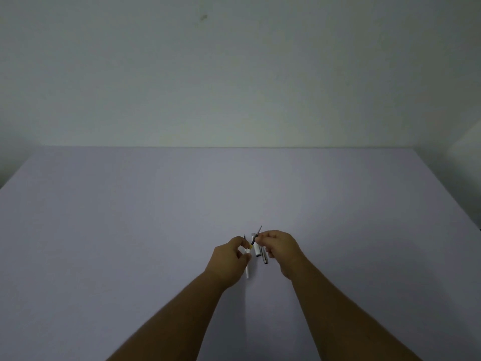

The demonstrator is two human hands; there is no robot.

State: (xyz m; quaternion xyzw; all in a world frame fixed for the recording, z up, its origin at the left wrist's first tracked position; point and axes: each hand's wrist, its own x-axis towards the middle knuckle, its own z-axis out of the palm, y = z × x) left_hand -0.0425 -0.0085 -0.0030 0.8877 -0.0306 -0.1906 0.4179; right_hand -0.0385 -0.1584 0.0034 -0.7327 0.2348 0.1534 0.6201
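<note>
Both hands are up over the middle of the pale table [130, 217], close together. The left hand [230, 259] has its fingers curled round a white pen barrel [247, 272], held nearly upright. The right hand [281, 247] pinches a thin dark refill [256, 237], tilted, its lower end at the barrel's top. Between the hands, a white tube [257, 250] and a silvery tube [264, 257] lie on the table.

a plain indoor room, dimly lit, set up as a desk-like work spot. a wide, flat table [130, 230] with a smooth, pale lilac top runs back to a plain off-white wall [234, 74], which bears one small dark smudge [203, 17] high up. small pen parts [257, 250] lie on the top. whether this is a home or an office cannot be told.
</note>
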